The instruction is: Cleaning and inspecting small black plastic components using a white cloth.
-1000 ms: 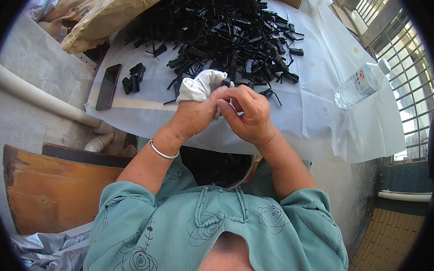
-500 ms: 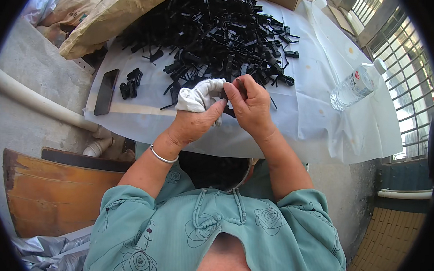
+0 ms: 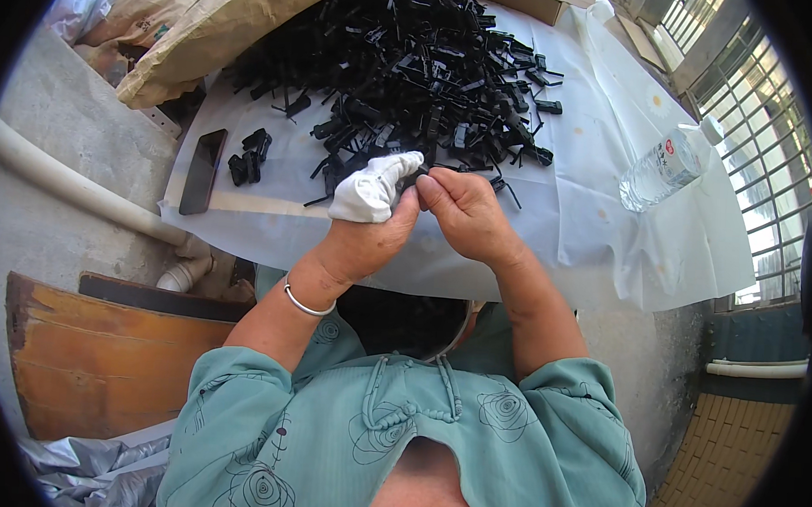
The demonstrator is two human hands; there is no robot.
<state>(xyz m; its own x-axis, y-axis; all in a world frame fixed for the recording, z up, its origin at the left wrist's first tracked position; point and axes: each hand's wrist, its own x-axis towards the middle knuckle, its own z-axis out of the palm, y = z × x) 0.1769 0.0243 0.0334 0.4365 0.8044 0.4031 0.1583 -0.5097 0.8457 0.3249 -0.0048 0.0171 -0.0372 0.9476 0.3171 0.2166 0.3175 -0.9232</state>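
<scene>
A white cloth glove covers the fingers of my left hand and leaves the thumb bare. My right hand is ungloved, its fingers curled and its thumb pressed to the index finger. Between the two hands, which almost touch, a small black plastic part is pinched; most of it is hidden by fingers and glove. Just beyond them spreads a big heap of similar black plastic parts, many with thin stems. A few more black parts lie apart to the left.
A phone lies at the left of the table, which has a white plastic cover. On the right is a clear water bottle. Brown paper sacking overhangs the far left, and a cardboard box stands behind. A dark opening shows below the table edge.
My right hand has turned and closed more, coming slightly lower. The gloved left fingers have rolled over, and less of the black part shows between the hands.
</scene>
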